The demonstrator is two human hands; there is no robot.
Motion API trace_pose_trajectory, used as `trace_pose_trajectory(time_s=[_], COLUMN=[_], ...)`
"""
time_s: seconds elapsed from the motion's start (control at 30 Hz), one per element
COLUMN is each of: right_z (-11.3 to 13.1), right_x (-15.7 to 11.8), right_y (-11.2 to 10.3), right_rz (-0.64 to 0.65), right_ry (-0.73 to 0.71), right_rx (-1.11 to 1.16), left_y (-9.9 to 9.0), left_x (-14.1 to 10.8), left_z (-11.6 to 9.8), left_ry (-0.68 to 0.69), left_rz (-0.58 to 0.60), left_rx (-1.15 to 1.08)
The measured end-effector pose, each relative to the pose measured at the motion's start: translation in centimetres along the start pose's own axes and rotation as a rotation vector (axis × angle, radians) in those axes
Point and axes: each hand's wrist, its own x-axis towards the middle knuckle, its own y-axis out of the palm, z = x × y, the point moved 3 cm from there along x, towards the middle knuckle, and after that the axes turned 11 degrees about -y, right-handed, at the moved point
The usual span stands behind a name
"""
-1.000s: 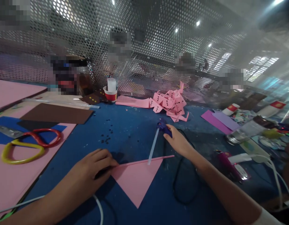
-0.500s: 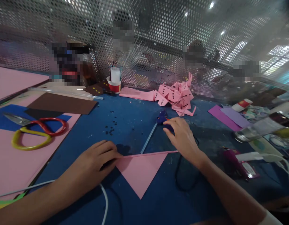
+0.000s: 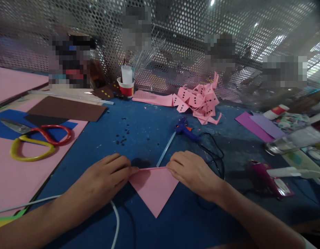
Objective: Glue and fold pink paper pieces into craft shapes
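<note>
A pink paper triangle (image 3: 155, 190) lies on the blue table, its point toward me and a narrow folded strip along its far edge. My left hand (image 3: 110, 173) is closed on the left end of that folded edge. At the right end, my right hand (image 3: 192, 174) pinches the same edge and covers that corner. Just beyond the paper lies a blue glue gun (image 3: 186, 129) with a clear glue stick (image 3: 166, 148) reaching back toward the fold. Neither hand touches the glue gun.
Red and yellow scissors (image 3: 37, 138) rest on coloured sheets at left. A heap of pink paper cutouts (image 3: 198, 100) and a cup of tools (image 3: 126, 84) stand at the back. A glass jar (image 3: 295, 138) and a magenta device (image 3: 271, 180) lie right. A white cable (image 3: 116, 221) crosses in front.
My right hand has come away from the glue gun and down onto the right end of the paper's folded edge. My left hand stays on the left end.
</note>
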Motion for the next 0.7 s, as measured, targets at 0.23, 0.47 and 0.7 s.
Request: trace_pose_trajectory(time_s=[0.23,0.47,0.7], right_z=[1.0,1.1,1.2], right_x=[-0.2,-0.1,-0.2], right_y=[-0.4,-0.7,-0.5], right_rz=[0.046,0.078,0.069], right_ry=[-0.047,-0.043,-0.026], right_rx=[-0.064,-0.046,-0.012], left_y=[0.0,0.0,-0.4], left_x=[-0.2,-0.4,-0.4], left_z=[-0.1,-0.5,-1.2], left_ry=[0.017,0.047,0.054], left_rz=[0.006,0.026,0.093], left_rx=[-0.021,0.061,0.155])
